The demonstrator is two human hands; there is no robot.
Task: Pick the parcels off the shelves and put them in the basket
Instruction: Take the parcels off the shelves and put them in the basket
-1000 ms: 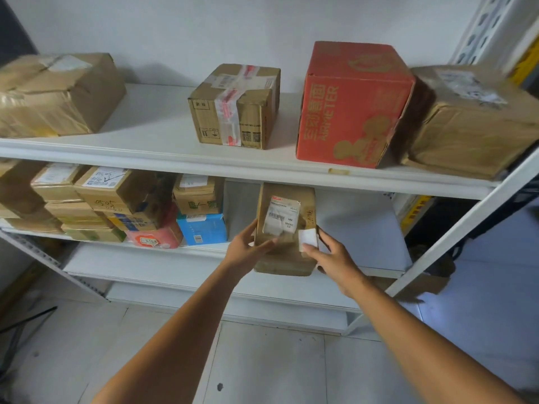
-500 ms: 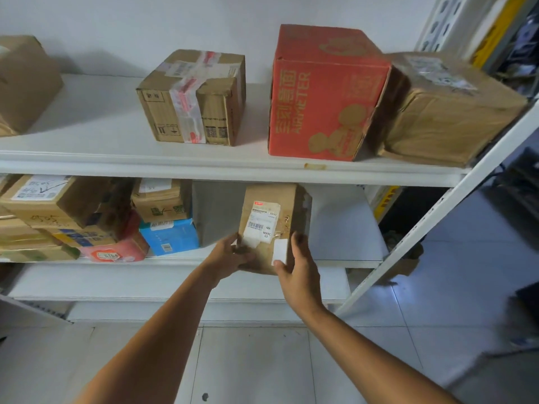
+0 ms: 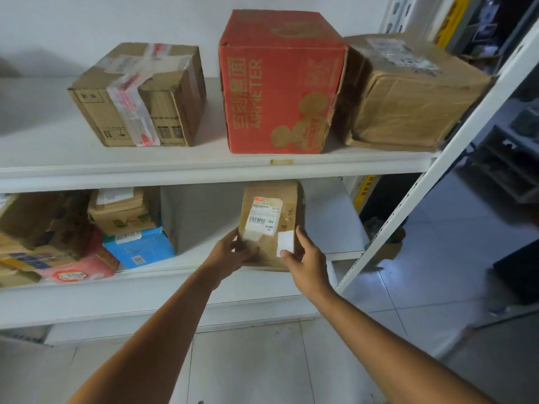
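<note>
A small brown cardboard parcel with a white shipping label stands upright at the front of the middle shelf. My left hand grips its lower left side and my right hand grips its lower right side. The upper shelf carries a taped brown box, a tall red box and a plastic-wrapped brown box. No basket is in view.
A pile of parcels sits at the left of the middle shelf, among them a blue box, a pink packet and a brown box. A white slanted shelf post stands to the right. Pale floor tiles lie below.
The view has swung right, so the shelves sit further left in frame. Both hands stay on the small parcel, with the right hand shifted lower along its side.
</note>
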